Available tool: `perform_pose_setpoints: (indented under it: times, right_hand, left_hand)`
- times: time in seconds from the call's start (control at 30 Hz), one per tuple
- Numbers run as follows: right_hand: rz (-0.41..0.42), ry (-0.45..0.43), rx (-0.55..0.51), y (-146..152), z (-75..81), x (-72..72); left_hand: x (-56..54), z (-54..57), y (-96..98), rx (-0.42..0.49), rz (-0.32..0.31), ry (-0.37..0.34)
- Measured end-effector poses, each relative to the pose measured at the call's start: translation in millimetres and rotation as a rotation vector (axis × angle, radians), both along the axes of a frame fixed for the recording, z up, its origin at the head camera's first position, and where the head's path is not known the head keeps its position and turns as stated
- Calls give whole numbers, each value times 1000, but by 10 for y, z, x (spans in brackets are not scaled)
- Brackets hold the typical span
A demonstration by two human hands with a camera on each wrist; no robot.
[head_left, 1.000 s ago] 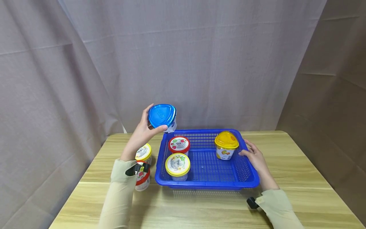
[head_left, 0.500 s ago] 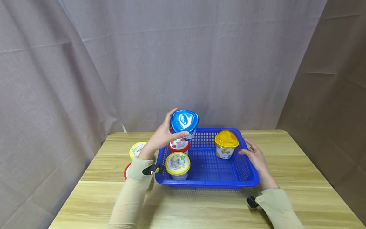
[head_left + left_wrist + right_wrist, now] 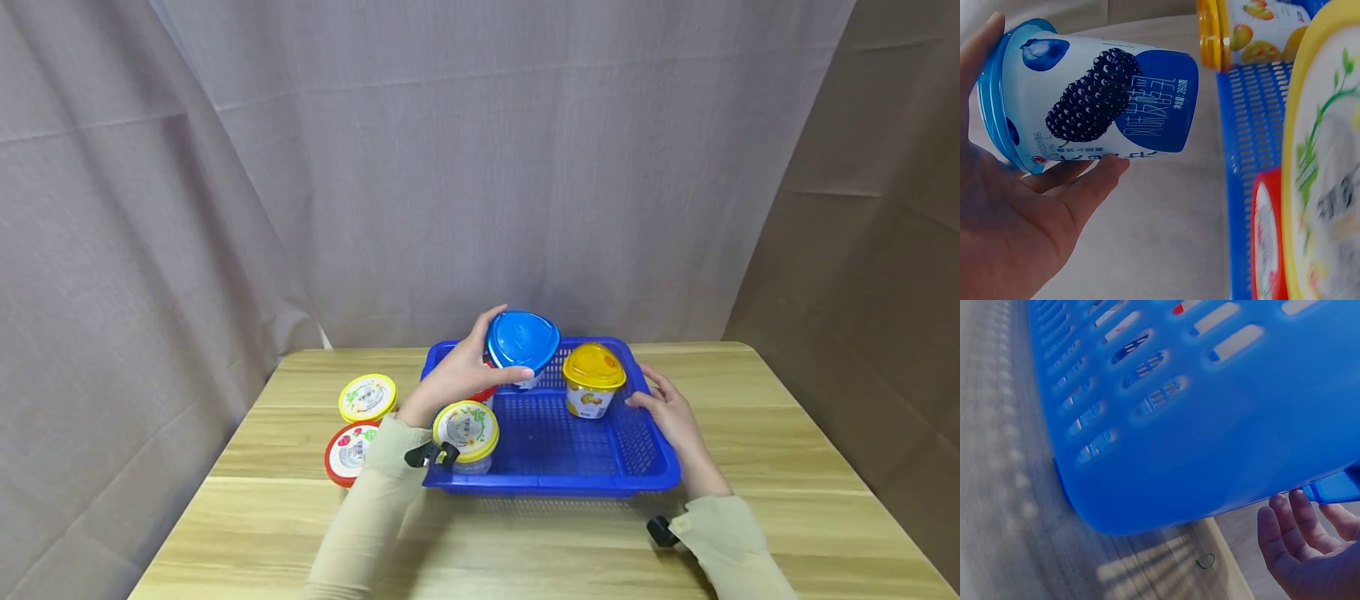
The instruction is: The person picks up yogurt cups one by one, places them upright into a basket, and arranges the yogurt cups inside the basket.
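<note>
Blue-lidded blackberry yogurt tub (image 3: 523, 336), raised above blue basket (image 3: 562, 482); left hand (image 3: 461, 371) clasping its sides, presumably to keep it upright. Right hand (image 3: 666, 410), fingertips partly hidden, seemingly pinching the basket's rim, likely as a steady.

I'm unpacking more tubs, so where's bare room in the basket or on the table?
Basket: the floor between its near cup and the yellow-topped tub. Table: in front of the basket between the sleeves, and right of the right hand. Crowded: the basket's left end and the table left of it, each with two cups.
</note>
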State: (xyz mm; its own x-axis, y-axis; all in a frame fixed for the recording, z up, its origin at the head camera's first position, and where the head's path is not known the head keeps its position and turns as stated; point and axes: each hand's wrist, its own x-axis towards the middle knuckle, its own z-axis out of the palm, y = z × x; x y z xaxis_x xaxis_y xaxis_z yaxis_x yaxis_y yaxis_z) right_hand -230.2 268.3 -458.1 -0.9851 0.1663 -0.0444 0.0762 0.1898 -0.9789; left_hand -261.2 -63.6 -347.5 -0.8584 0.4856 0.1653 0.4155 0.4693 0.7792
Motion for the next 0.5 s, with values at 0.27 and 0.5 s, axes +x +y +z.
perform_pose_setpoints:
  times: [0.27, 0.5]
  right_hand:
    - [-6, 1, -68, -18, -15, 14]
    - [-8, 2, -55, -7, -10, 28]
  left_hand:
    - [16, -115, 137, -26, -35, -53]
    - [20, -148, 242, -47, -83, -60]
